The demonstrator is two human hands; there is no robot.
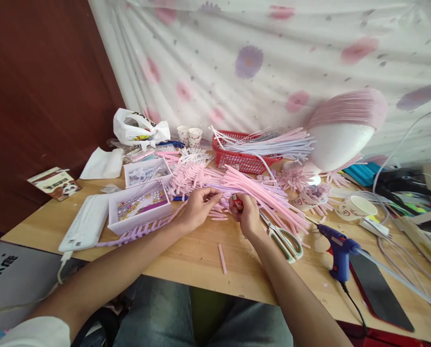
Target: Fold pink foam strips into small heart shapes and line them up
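My left hand (pixel 198 208) pinches the end of a thin pink stick (pixel 221 195) from the big pile of pink sticks (pixel 251 185) spread across the wooden table (pixel 186 260). My right hand (pixel 246 213) is closed round a small red lighter (pixel 238 203), held right next to the stick's end. A chain of joined pink pieces (pixel 143 230) trails left from under my left wrist. One loose pink stick (pixel 222 259) lies on the table in front of my hands.
Scissors (pixel 284 237) lie just right of my right hand, with a blue glue gun (pixel 338 250) and a dark phone (pixel 378 291) beyond. White boxes of beads (pixel 139 205) sit left. A red basket (pixel 242 156), paper cups (pixel 189 135) and a foam head (pixel 340 140) stand behind.
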